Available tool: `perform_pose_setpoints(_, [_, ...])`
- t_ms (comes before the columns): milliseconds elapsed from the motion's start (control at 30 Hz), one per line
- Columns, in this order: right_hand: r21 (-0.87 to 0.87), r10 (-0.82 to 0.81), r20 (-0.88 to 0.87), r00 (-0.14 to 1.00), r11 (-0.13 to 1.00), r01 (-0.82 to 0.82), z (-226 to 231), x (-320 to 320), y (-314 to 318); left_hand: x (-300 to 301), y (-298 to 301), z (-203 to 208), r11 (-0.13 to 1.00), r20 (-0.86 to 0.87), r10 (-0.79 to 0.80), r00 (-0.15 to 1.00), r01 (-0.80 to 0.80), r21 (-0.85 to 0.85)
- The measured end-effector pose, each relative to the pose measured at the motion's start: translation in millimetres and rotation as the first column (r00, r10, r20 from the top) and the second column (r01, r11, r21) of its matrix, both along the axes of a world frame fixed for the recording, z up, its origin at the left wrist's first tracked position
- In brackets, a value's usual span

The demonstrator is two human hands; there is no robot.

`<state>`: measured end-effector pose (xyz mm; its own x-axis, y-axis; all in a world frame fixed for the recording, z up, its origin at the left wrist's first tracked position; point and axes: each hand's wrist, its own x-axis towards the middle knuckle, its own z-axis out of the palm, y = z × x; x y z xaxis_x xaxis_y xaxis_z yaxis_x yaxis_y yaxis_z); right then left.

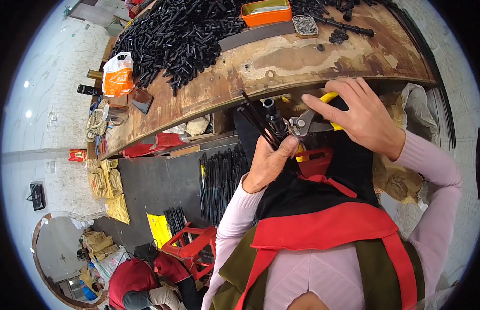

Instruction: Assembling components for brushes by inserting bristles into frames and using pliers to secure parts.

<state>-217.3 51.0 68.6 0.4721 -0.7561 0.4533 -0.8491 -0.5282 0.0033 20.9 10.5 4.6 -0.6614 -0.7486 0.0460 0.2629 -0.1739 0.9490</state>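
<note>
My left hand is closed around a bundle of thin black rods and a black tubular fitting, which point up toward the bench edge. In my right hand is a pair of pliers with yellow handles and a metal head. The fingers lie over one handle and the thumb stretches along it. The pliers' jaws are at the base of the fitting, close to my left thumb; whether they grip anything there is too small to tell. Both hands are above my lap, just below the bench edge.
The worn wooden bench holds a heap of black tubes, an orange box, a tin of small parts, a phone and a plastic bag. Rod bundles, a red stool and a co-worker are at left.
</note>
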Motion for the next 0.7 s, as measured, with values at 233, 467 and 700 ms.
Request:
perform_pose_setpoints(233, [-0.092, 0.308, -0.066, 0.949, 0.945, -0.313, -3.2, -26.9, -34.8, -0.7, 0.5, -4.1, 0.997, -0.047, -0.083, 0.995, 0.083, 0.000])
perform_pose_setpoints(467, [-0.017, 0.220, -0.074, 0.973, 0.975, -0.222, 4.1, -16.6, -42.6, 4.6, -8.5, -3.5, 0.999, -0.029, 0.025, 0.999, -0.026, -0.022])
perform_pose_setpoints(700, [0.669, -0.162, 0.498, 0.852, 0.697, -0.258, 10.3, -2.9, 22.1, -4.3, -5.2, -3.1, 0.998, -0.052, -0.054, 0.997, 0.053, -0.031])
